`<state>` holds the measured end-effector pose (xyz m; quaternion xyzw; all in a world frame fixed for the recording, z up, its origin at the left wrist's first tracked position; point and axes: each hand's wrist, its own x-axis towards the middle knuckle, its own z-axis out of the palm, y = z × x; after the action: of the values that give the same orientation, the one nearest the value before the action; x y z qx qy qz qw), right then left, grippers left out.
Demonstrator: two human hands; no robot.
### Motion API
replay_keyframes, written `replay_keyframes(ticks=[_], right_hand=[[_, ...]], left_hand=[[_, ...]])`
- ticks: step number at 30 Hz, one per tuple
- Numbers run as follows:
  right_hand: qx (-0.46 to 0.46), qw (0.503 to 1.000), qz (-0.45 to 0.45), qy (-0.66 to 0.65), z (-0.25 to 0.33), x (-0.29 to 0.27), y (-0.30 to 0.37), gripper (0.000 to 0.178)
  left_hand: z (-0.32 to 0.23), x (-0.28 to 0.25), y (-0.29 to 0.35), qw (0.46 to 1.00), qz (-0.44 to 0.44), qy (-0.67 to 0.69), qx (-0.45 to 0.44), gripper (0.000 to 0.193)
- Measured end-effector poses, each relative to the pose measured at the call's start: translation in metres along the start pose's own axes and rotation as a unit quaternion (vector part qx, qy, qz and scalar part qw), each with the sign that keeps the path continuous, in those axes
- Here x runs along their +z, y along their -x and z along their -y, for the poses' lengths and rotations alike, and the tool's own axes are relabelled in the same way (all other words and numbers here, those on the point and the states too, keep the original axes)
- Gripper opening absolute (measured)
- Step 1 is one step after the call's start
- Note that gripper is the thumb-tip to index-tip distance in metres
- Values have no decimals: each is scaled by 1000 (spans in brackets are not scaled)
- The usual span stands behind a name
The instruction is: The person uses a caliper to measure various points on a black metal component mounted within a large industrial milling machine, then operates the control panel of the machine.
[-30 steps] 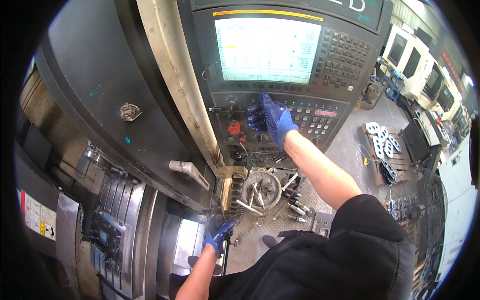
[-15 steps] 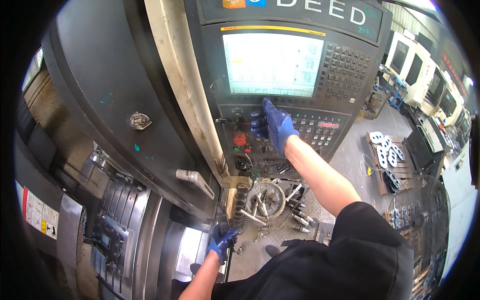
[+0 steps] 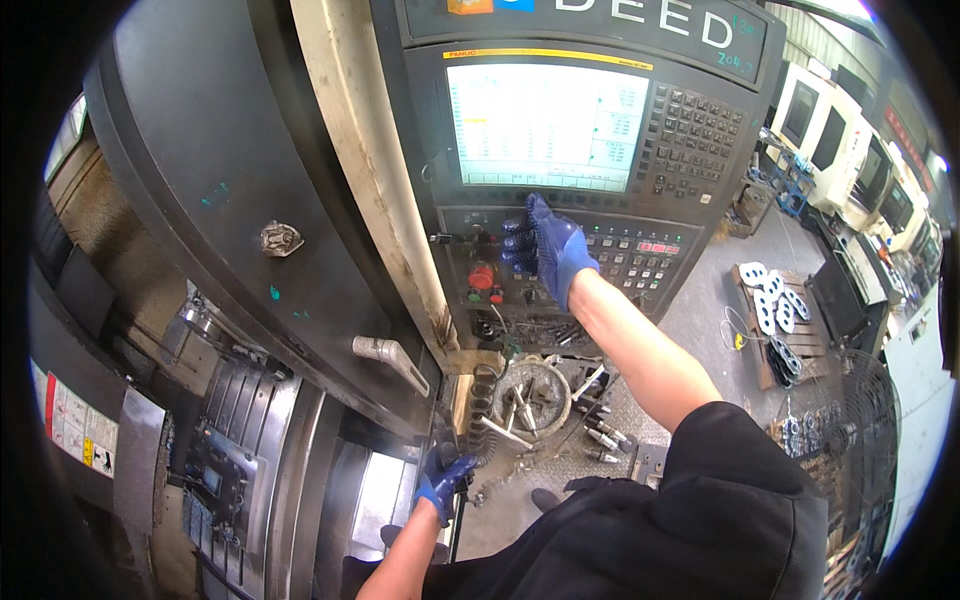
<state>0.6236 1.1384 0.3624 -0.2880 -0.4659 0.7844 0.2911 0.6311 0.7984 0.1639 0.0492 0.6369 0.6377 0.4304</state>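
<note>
My right hand (image 3: pixel 545 245), in a blue glove, reaches up to the machine's control panel (image 3: pixel 640 260) and presses with its fingertips on the button row just under the lit screen (image 3: pixel 545 125). A red round button (image 3: pixel 482 277) sits just left of that hand. My left hand (image 3: pixel 445 478), also blue-gloved, is low down at the edge of the dark sliding door (image 3: pixel 250 230), fingers curled on the door's edge below the metal door handle (image 3: pixel 390 358). Neither hand carries a loose object.
A tray of metal tools and holders (image 3: pixel 545 400) lies below the panel. The machine interior (image 3: pixel 230 470) opens at lower left. A wooden pallet with white ring parts (image 3: pixel 775 315) stands on the floor at right, beside a fan guard (image 3: pixel 850 420) and other machines (image 3: pixel 830 120).
The view has tilted so the panel sits lower in the picture. My right hand stays on the button row; my left hand stays at the door edge.
</note>
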Motion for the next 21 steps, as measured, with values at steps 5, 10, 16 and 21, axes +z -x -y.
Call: replay_keyframes(ticks=[5, 10, 16, 21], right_hand=[[21, 993, 61, 101, -42, -14, 16, 41], [58, 978, 56, 194, -105, -37, 31, 37], [-8, 943, -10, 333, -167, -88, -4, 38], [-98, 840, -81, 528, -142, -77, -5, 50]], left_hand=[[1, -2, 0, 1000, 3, -2, -10, 41], [7, -5, -8, 999, -3, -21, -30, 46], [21, -10, -13, 999, -27, 4, -31, 53], [19, -13, -7, 999, -22, -13, -40, 52]])
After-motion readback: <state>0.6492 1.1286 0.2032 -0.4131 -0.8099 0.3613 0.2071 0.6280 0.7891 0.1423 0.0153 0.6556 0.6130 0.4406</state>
